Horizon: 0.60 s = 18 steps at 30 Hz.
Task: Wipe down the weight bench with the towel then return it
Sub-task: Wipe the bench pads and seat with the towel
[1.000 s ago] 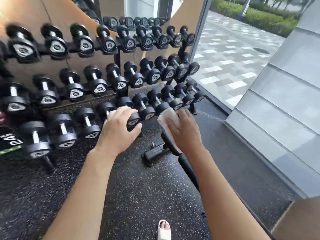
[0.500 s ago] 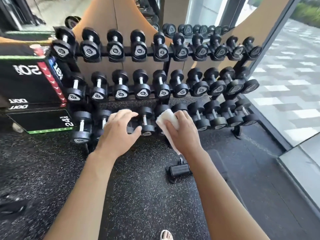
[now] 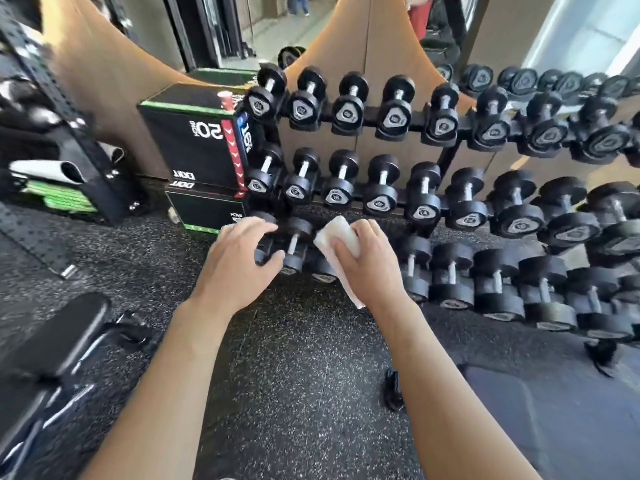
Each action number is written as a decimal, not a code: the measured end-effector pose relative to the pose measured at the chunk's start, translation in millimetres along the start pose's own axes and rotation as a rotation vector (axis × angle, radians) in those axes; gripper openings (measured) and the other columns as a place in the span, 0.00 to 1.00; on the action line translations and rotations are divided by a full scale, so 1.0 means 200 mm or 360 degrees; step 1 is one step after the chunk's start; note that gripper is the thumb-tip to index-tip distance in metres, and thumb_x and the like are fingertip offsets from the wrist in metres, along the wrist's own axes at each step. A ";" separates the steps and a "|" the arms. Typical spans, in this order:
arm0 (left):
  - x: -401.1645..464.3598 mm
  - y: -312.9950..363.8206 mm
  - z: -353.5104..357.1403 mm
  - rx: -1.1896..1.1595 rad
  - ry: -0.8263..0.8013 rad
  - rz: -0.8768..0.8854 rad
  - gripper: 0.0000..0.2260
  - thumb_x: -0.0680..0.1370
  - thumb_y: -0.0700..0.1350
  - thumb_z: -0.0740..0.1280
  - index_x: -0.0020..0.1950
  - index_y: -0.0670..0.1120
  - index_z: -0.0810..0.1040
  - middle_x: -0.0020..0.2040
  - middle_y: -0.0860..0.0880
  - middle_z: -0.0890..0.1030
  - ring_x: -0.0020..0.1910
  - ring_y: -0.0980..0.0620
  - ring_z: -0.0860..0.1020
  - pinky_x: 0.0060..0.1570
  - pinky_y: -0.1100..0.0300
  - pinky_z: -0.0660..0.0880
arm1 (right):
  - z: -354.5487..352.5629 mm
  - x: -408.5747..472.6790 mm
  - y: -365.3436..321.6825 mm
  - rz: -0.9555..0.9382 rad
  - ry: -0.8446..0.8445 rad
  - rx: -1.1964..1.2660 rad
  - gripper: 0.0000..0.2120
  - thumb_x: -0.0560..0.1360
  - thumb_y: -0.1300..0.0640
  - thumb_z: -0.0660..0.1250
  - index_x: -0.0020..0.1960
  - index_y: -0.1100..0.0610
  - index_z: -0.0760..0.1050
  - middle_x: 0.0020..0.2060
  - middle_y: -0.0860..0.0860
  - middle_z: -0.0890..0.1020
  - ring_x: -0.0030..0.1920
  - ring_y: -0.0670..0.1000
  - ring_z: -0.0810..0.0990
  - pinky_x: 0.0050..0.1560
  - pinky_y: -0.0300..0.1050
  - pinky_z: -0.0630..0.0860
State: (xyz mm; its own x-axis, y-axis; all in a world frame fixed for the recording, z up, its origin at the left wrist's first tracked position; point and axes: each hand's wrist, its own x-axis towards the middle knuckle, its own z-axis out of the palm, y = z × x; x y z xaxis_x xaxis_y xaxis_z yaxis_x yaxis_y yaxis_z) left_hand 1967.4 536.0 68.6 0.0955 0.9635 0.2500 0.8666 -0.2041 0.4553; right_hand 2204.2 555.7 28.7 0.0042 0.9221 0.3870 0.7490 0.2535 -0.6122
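Boxes [image 3: 194, 147] read "20", "16"; right hand [image 3: 367, 268] grips towel [image 3: 337, 233]

towel [image 3: 341, 237]: white, folded, held in right hand [image 3: 367, 268] | bench pad [image 3: 55, 337]: black, lower left, on floor

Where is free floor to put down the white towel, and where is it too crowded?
Bare speckled black rubber floor lies between the padded black bench and the three-tier rack of black dumbbells. The rack and the corner by the black plyo boxes are crowded.

Boxes [image 3: 194, 147] left of dumbbell rack [image 3: 433, 202]; bench [image 3: 52, 337] (padded) lower left.
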 end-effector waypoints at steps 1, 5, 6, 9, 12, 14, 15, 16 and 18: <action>0.00 -0.03 -0.02 0.0012 0.0008 -0.0025 0.20 0.80 0.54 0.68 0.72 0.52 0.75 0.72 0.54 0.73 0.70 0.50 0.68 0.71 0.48 0.69 | 0.03 0.02 -0.02 -0.0018 -0.0019 0.0022 0.13 0.81 0.43 0.63 0.52 0.52 0.69 0.46 0.46 0.72 0.47 0.51 0.72 0.45 0.52 0.73; 0.03 -0.17 -0.09 0.0032 0.0076 -0.0074 0.20 0.80 0.55 0.67 0.72 0.54 0.75 0.72 0.57 0.73 0.71 0.52 0.67 0.71 0.50 0.69 | 0.14 0.12 -0.10 -0.0065 -0.0065 0.0085 0.12 0.82 0.44 0.64 0.52 0.53 0.70 0.46 0.47 0.72 0.46 0.51 0.73 0.46 0.53 0.75; 0.05 -0.21 -0.10 0.0035 0.0083 -0.0080 0.21 0.80 0.55 0.67 0.72 0.54 0.75 0.72 0.57 0.72 0.72 0.52 0.67 0.71 0.49 0.68 | 0.17 0.14 -0.13 -0.0076 -0.0071 0.0088 0.12 0.82 0.44 0.64 0.52 0.53 0.70 0.46 0.47 0.72 0.47 0.51 0.73 0.46 0.53 0.75; 0.09 -0.33 -0.15 0.0030 0.0096 -0.0073 0.20 0.81 0.55 0.67 0.72 0.54 0.75 0.71 0.57 0.73 0.71 0.51 0.68 0.71 0.49 0.69 | 0.28 0.21 -0.21 -0.0088 -0.0073 0.0071 0.13 0.82 0.44 0.64 0.53 0.53 0.71 0.47 0.46 0.72 0.47 0.50 0.72 0.46 0.52 0.74; 0.12 -0.50 -0.21 0.0021 0.0118 -0.0057 0.20 0.81 0.54 0.68 0.72 0.53 0.75 0.71 0.56 0.73 0.70 0.51 0.68 0.70 0.51 0.69 | 0.41 0.27 -0.32 -0.0083 -0.0080 0.0037 0.13 0.82 0.42 0.63 0.53 0.52 0.70 0.46 0.45 0.72 0.47 0.49 0.72 0.45 0.51 0.73; 0.15 -0.62 -0.27 0.0007 0.0125 -0.0068 0.20 0.80 0.54 0.68 0.72 0.53 0.75 0.71 0.56 0.73 0.70 0.52 0.68 0.71 0.52 0.68 | 0.51 0.31 -0.40 -0.0084 -0.0096 0.0022 0.13 0.82 0.42 0.63 0.52 0.51 0.69 0.46 0.45 0.72 0.47 0.50 0.72 0.44 0.50 0.71; 0.16 -0.69 -0.30 0.0000 0.0127 -0.0082 0.20 0.81 0.54 0.68 0.72 0.53 0.75 0.72 0.56 0.73 0.71 0.52 0.67 0.71 0.52 0.67 | 0.57 0.33 -0.45 -0.0092 -0.0108 0.0020 0.12 0.82 0.42 0.63 0.52 0.50 0.68 0.46 0.45 0.72 0.47 0.50 0.72 0.43 0.49 0.70; 0.17 -0.77 -0.33 -0.0005 0.0130 -0.0092 0.20 0.81 0.54 0.68 0.73 0.53 0.75 0.72 0.56 0.73 0.71 0.52 0.67 0.71 0.52 0.67 | 0.62 0.35 -0.50 -0.0096 -0.0119 0.0023 0.12 0.81 0.42 0.63 0.51 0.50 0.68 0.46 0.45 0.72 0.47 0.50 0.72 0.44 0.49 0.70; 0.20 -0.91 -0.39 -0.0013 0.0127 -0.0100 0.20 0.81 0.54 0.68 0.73 0.54 0.75 0.72 0.56 0.73 0.72 0.51 0.67 0.71 0.52 0.67 | 0.74 0.39 -0.61 -0.0092 -0.0121 0.0037 0.12 0.81 0.42 0.63 0.52 0.50 0.68 0.47 0.45 0.72 0.48 0.50 0.72 0.46 0.50 0.72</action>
State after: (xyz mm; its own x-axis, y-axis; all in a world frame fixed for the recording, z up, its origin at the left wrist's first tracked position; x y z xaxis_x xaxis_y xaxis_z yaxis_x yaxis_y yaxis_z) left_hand 1774.3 598.0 62.4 0.0016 0.9576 0.2882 0.8655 -0.1457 0.4792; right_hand 2015.3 640.5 31.1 -0.0893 0.9250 0.3694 0.7310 0.3127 -0.6065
